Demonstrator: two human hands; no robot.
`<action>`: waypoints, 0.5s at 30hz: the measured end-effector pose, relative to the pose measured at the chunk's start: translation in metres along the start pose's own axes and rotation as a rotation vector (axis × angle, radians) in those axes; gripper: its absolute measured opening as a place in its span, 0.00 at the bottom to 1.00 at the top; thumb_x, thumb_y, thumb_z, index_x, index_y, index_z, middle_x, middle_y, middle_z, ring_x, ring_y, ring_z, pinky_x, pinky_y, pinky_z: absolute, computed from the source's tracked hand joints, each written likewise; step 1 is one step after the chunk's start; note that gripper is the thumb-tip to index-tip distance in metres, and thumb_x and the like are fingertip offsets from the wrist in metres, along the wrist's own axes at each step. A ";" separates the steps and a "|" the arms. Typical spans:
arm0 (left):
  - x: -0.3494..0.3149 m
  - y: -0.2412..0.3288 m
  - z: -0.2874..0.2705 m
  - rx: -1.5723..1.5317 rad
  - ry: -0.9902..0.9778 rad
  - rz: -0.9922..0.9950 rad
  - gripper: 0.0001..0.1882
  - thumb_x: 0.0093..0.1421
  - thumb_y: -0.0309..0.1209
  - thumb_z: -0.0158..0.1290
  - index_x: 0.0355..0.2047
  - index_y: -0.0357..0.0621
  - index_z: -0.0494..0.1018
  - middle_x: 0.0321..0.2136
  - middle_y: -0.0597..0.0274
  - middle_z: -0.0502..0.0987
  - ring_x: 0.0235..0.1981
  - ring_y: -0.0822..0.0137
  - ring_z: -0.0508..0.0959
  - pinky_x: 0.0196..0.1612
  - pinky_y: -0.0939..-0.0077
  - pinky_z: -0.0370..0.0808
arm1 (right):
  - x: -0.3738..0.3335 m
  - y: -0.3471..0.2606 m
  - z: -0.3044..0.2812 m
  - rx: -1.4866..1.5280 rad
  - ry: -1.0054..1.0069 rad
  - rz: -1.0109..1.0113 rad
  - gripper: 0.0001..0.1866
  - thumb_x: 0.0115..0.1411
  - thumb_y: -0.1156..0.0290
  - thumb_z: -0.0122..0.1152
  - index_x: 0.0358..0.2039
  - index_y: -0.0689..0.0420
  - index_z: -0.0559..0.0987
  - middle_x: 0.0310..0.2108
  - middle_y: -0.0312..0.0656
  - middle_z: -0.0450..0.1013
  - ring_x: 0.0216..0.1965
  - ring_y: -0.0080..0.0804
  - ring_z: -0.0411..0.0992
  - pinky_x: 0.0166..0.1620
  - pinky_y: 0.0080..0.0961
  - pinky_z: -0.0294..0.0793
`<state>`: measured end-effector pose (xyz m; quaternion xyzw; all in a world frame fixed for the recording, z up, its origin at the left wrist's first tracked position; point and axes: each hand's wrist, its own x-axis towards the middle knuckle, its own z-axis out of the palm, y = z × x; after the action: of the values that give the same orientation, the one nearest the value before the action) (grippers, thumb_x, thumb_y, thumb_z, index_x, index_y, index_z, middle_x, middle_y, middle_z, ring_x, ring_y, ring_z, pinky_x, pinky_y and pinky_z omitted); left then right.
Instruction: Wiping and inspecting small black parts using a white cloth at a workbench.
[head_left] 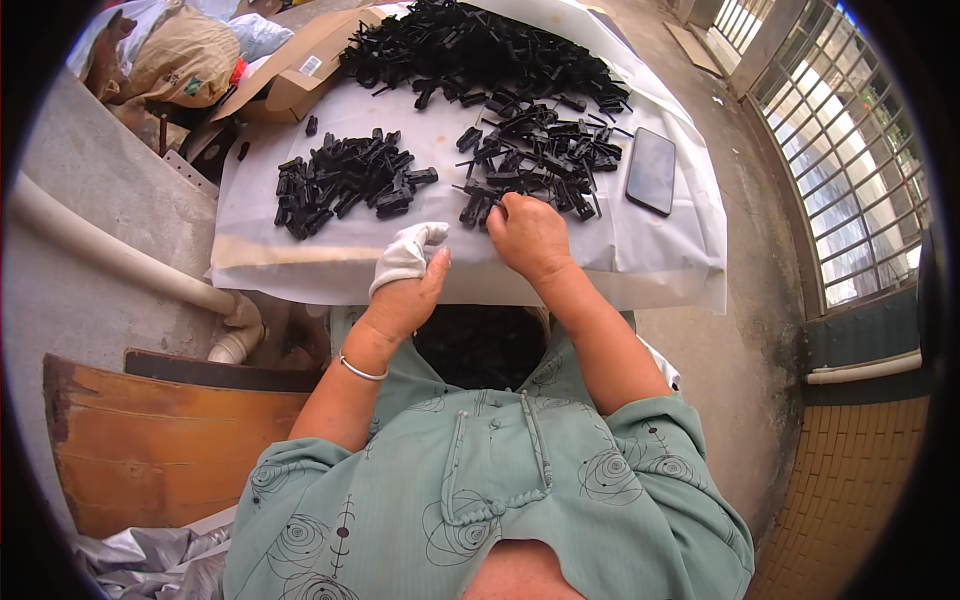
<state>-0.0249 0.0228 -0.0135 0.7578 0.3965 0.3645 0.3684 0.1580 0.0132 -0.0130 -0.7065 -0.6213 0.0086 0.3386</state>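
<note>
At the near edge of a loose heap of black plastic parts, my right hand is bare, with its fingers closed on one black plastic part. My left hand is held over the table's front edge. A white glove covers its fingers and leaves the thumb bare; the fingers curve, apart from the thumb, and I see nothing between them. Beyond it, to the left, lies a smaller pile of black plastic parts.
A big mound of black parts fills the far side of the white-covered table. On the right lies a phone. An open cardboard box sits at the back left. Below the table edge, a dark container stands between my legs.
</note>
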 end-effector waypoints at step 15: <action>0.007 0.040 0.019 -0.640 0.038 0.113 0.18 0.59 0.23 0.49 0.49 0.38 0.61 0.30 0.65 0.69 0.24 0.78 0.70 0.27 0.87 0.69 | -0.053 -0.035 -0.054 0.744 -0.158 -0.032 0.13 0.56 0.68 0.58 0.20 0.62 0.70 0.14 0.33 0.62 0.16 0.18 0.59 0.18 0.20 0.58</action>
<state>0.0078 0.0076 0.0130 0.6173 0.2261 0.5045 0.5597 0.1391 -0.0590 0.0244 -0.5225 -0.6108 0.2830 0.5233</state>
